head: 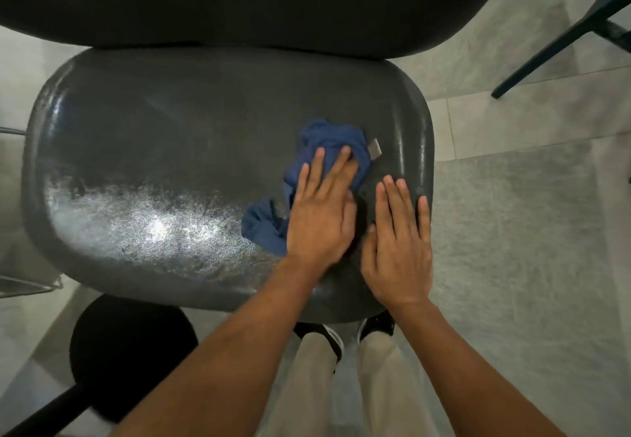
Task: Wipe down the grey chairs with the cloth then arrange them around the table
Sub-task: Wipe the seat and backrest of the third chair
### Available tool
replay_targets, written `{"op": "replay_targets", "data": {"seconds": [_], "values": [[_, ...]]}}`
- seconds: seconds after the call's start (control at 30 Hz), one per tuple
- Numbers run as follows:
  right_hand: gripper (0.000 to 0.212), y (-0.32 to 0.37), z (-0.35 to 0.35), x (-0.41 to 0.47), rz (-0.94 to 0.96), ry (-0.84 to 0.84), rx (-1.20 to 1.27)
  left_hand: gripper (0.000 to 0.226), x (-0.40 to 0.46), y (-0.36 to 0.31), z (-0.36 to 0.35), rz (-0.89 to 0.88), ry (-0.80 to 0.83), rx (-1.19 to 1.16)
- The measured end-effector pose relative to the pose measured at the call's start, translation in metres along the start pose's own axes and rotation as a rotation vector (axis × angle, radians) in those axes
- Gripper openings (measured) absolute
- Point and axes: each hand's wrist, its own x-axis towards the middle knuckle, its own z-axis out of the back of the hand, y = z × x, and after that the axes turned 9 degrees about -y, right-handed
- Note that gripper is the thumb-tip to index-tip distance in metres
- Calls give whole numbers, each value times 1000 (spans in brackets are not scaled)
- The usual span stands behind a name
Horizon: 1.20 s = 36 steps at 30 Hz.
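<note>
A dark grey chair (164, 149) fills the view from above, its seat shiny with a bright wet-looking patch at the lower left and its backrest across the top. A crumpled blue cloth (327, 139) with a small white label lies on the right part of the seat. My left hand (321, 211) presses flat on the cloth with straight fingers. My right hand (399, 245) rests flat on the seat's right edge, just beside the cloth, holding nothing.
Dark legs of another chair (560, 40) stand at the upper right on the pale tiled floor (512, 231). A round black stool (133, 351) sits at the lower left, beside a wire rack (30, 286) at the left edge. My legs and shoes are just below the seat.
</note>
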Motion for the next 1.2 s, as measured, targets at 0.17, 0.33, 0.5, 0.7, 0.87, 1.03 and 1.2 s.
{"op": "replay_targets", "data": {"seconds": [0.17, 0.33, 0.5, 0.7, 0.87, 1.03, 1.2], "values": [[61, 0, 2, -1, 0, 24, -23, 53, -96, 76, 41, -154, 181, 157], [63, 1, -3, -2, 17, 38, -77, 60, -59, 114, 53, 281, 34, 275], [61, 0, -2, -1, -27, -55, 45, 59, 13, 23, 4, 156, -18, 98], [59, -1, -2, -1, -52, -117, 132, 58, -75, 27, 15, -246, 190, 78], [59, 2, 1, 0, -24, -36, 6, 55, -121, 131, 68, 31, 150, 306], [60, 2, -1, -2, -13, -6, -50, 62, -25, 99, 41, 406, -19, 215], [60, 5, 4, 0, -20, 5, -38, 58, -9, 27, 14, 159, 52, 67]]}}
